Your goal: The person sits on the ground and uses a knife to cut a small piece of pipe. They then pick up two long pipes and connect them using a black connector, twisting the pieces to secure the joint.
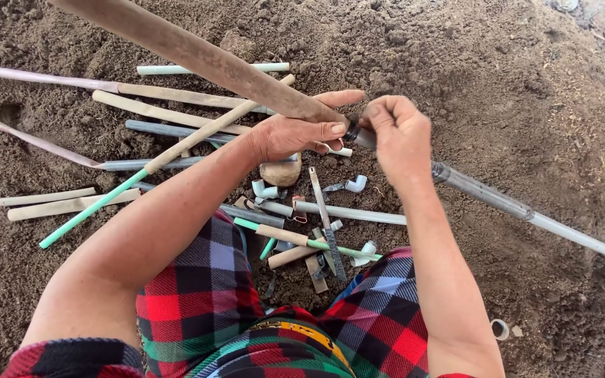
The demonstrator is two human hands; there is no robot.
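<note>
Nearest to me, the plaid-clad knees point(246, 315) frame the work zone, which places the person low over bare soil point(512, 84) with both forearms extended forward. Between the knees I note a loose cluster of short pipe offcuts point(285, 234), small white elbow fittings point(356, 183) and a hacksaw blade point(325, 220), all lying within easy reach of either hand. A white ring-shaped fitting point(500, 329) lies apart on the soil by the right elbow. Further out, the left hand point(295, 133) holds a narrow grip on the end of a long dirty pipe point(197, 52), which runs up and away to the upper left; the fingers wrap from below, which steadies the pipe end at working height. The right hand point(400, 133) is pinched shut on a small dark coupling point(358, 134) at the junction, thumb and fingertips closed around it, a hold that suits turning or pressing. From this junction a grey pipe point(512, 206) extends down to the right, its far end resting on the soil, so the joint between the two hands carries both lengths roughly in line. Beyond the hands, longer pipes point(169, 112) in grey, tan and pale green lie side by side on the soil, overlapped at angles, well apart from the joint.
</note>
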